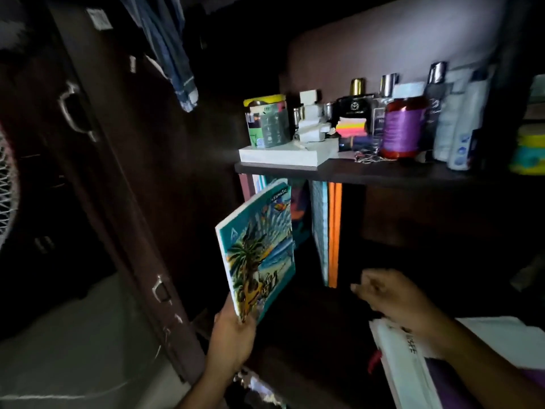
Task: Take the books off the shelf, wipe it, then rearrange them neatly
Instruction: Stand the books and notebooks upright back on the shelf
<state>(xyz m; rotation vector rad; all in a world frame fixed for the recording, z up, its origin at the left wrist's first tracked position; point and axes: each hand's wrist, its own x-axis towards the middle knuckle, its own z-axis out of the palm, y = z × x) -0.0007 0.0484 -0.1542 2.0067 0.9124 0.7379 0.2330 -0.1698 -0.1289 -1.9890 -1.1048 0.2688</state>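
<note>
My left hand (233,335) grips the lower corner of a teal notebook (259,249) with a palm-tree cover, held upright and tilted in front of the dark lower shelf (309,314). Several books still stand upright at the shelf's left, among them a pale blue one (320,231) and an orange one (334,234). My right hand (392,296) hovers blurred over the shelf just right of those books, fingers loosely curled, holding nothing. Under my right forearm lies a stack of white books (413,373) with a purple one beneath.
The upper shelf board (383,172) carries a white book, a jar, sticky notes, a red bottle with a purple label (402,128) and several tubes. A brown wardrobe door (118,172) with metal handles stands open at left. Blue cloth hangs above.
</note>
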